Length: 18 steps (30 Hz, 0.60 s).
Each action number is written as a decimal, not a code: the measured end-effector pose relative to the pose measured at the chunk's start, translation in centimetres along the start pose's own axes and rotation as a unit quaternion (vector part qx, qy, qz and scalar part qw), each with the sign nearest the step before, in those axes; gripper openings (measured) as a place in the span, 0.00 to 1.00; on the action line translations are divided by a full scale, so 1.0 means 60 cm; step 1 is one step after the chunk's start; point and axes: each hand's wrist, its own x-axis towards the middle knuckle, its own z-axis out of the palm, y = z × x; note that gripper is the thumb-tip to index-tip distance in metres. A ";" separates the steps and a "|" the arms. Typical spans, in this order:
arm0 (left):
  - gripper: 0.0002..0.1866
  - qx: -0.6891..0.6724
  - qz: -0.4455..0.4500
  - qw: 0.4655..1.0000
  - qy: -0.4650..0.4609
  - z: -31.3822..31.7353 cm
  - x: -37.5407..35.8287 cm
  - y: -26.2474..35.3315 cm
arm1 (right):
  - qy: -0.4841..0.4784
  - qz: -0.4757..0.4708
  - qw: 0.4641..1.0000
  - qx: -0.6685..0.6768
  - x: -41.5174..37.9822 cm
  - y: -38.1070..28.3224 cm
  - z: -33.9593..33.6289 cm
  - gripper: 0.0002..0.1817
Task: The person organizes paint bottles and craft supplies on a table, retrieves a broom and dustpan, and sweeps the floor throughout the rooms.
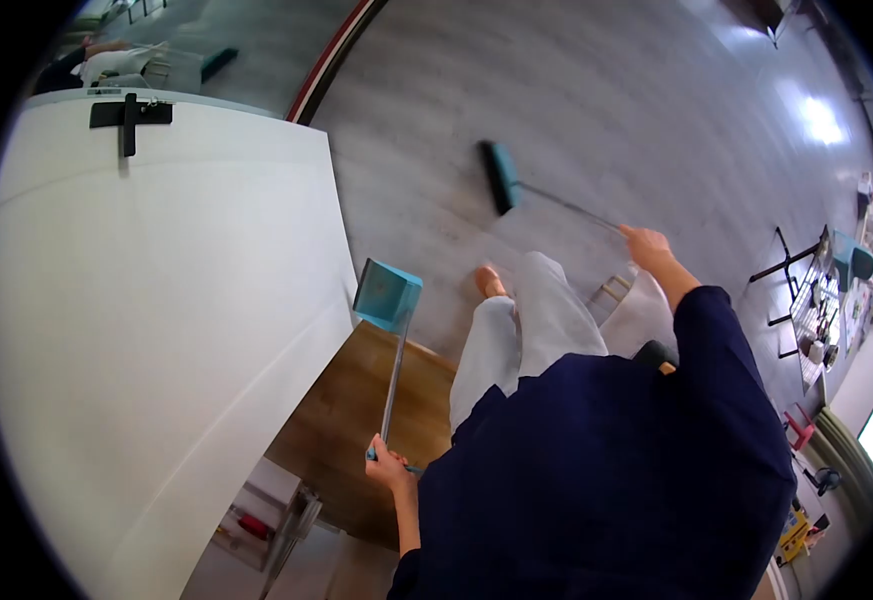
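Observation:
My left hand [389,466] is wrapped round the long handle of a teal dustpan [388,296], low at the left of my body. The dustpan hangs at the far end of the handle, beside the corner of a white door or panel. My right hand [645,246] grips the thin handle of a broom [502,178] out to the right. Its teal head with dark bristles lies at the grey floor [411,170] ahead of my feet and is slightly blurred. The broom head and dustpan are well apart.
A large white door or panel [166,300] with a black latch [130,118] fills the left side. A mirror-like surface [256,50] reflects a broom and an arm. A wire rack [814,310] with small items stands at the right, near a red stool-like object [798,427].

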 end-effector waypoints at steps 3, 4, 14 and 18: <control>0.12 -0.012 -0.028 0.999 0.018 0.042 -0.001 0.028 | 0.022 0.072 0.996 0.037 0.022 0.046 -0.020 0.22; 0.12 -0.019 -0.038 0.999 0.018 0.054 0.005 0.035 | 0.011 0.077 0.996 0.039 0.033 0.048 -0.021 0.26; 0.12 0.010 -0.014 0.999 0.051 0.271 -0.072 0.241 | -0.033 -0.224 0.974 -0.006 0.249 -0.196 -0.181 0.24; 0.11 0.002 0.009 0.999 0.037 0.354 -0.110 0.339 | -0.057 -0.172 0.983 0.023 0.370 -0.201 -0.217 0.15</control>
